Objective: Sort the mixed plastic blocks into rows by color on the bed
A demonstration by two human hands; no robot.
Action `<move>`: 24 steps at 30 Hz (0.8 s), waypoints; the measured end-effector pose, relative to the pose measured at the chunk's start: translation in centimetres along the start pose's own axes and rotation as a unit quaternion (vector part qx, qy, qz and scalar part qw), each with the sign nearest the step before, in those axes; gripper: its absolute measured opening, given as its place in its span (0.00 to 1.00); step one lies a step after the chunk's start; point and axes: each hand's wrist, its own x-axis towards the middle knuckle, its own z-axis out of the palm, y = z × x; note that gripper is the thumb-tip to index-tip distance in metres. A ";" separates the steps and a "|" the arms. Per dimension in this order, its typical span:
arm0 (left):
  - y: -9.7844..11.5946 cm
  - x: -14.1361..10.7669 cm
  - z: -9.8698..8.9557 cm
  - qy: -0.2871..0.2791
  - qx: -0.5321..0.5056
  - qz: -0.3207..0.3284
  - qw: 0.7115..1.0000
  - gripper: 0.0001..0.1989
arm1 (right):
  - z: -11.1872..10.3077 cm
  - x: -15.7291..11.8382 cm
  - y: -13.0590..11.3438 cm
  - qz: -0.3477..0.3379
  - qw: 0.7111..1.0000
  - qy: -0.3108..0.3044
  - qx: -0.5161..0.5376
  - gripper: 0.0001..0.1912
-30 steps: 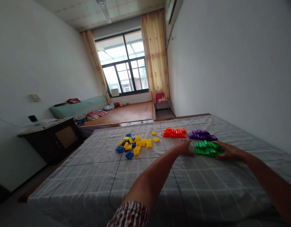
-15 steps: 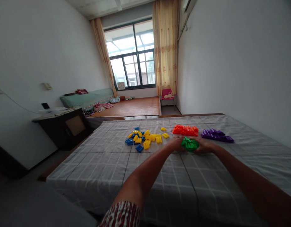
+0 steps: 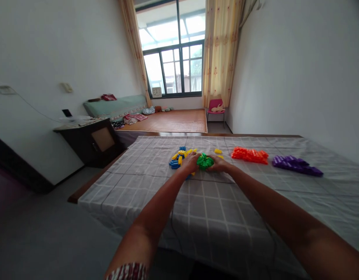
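Observation:
Between my two hands is a bunch of green plastic pieces (image 3: 205, 161), gripped from both sides low over the cloth. My left hand (image 3: 191, 161) presses on its left side, beside and partly over the mixed pile. My right hand (image 3: 219, 163) closes on its right side. Yellow pieces (image 3: 180, 160) and blue pieces (image 3: 175, 165) lie mixed at the left, partly hidden by my left hand. A loose yellow piece (image 3: 218, 151) lies just beyond my right hand. Farther right are a row of orange pieces (image 3: 249, 155) and a stack of purple pieces (image 3: 296, 165).
A grey checked cloth (image 3: 132, 179) covers the table. Beyond the table stand a bed (image 3: 179, 120), a pink chair (image 3: 216, 104) and a window with curtains. A dark cabinet (image 3: 88, 142) is at the left, and a white wall rises on the right.
Both hands have moved left with the green pieces, from in front of the orange row to the yellow and blue pile. The camera view has shifted too.

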 end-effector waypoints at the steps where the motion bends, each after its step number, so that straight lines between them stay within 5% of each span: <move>1: -1.0 -0.2 -0.3 0.016 -0.004 -0.012 1.000 0.28 | 0.7 0.8 -0.6 -0.005 1.000 0.010 0.006 0.37; 9: -7.3 -0.8 -1.3 0.128 -0.013 -0.102 0.986 0.20 | 3.2 5.1 -5.6 0.028 0.996 0.056 0.061 0.32; 13: -8.1 -1.0 -1.2 0.130 -0.005 -0.152 0.980 0.22 | 2.4 4.9 -7.2 0.050 0.972 0.017 0.231 0.34; 17: -7.0 -0.8 -1.3 0.158 0.006 -0.167 0.973 0.21 | 0.1 2.8 -6.0 0.051 0.950 0.004 0.307 0.34; 24: 0.2 2.7 -1.1 0.174 -0.016 -0.040 0.984 0.19 | -7.7 -4.6 2.7 0.052 0.984 0.126 0.113 0.41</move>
